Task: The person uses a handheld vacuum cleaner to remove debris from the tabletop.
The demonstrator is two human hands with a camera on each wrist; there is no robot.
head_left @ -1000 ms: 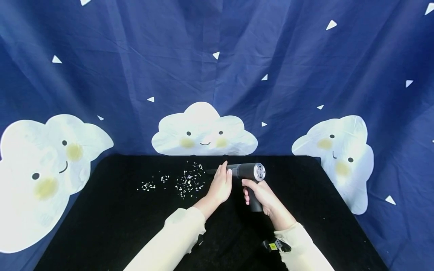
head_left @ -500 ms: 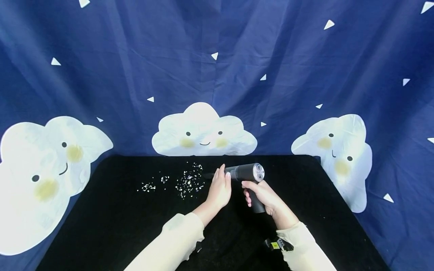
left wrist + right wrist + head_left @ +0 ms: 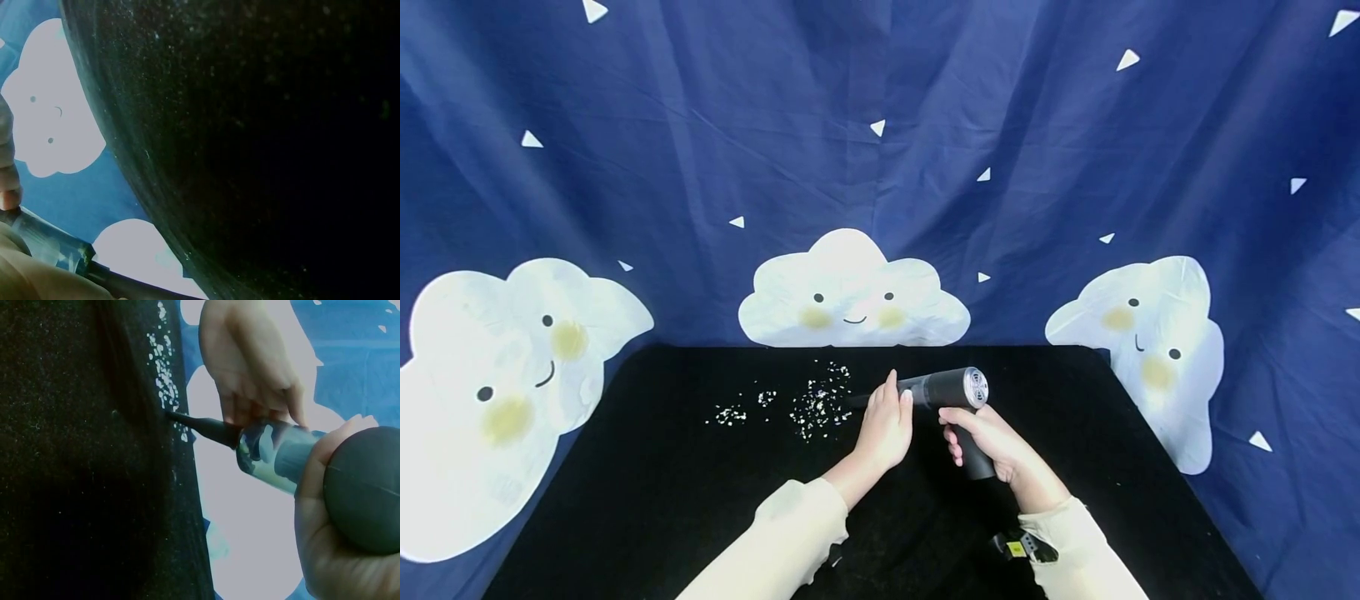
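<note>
In the head view a dark handheld vacuum cleaner (image 3: 951, 388) with a pistol grip lies level over the black table, pointing left. My right hand (image 3: 988, 440) grips its handle. Farther forward, my left hand (image 3: 883, 427) holds the clear front chamber (image 3: 265, 453) between fingers and thumb, partly covering it. The narrow black nozzle (image 3: 209, 428) has its tip at the right edge of a scatter of small white scraps (image 3: 817, 404). The left wrist view shows the chamber (image 3: 53, 240) close up beside the left hand's fingers (image 3: 7, 150).
Smaller clusters of white scraps (image 3: 730, 414) lie farther left on the black tabletop (image 3: 647, 483). A blue curtain (image 3: 820, 125) with white clouds hangs right behind the table's back edge. A dark strap with a yellow label (image 3: 1017, 549) is at the right cuff.
The vacuum's nozzle has dipped and shifted slightly left to the edge of the scraps. Both hands have come a little nearer with it. The scraps look much the same.
</note>
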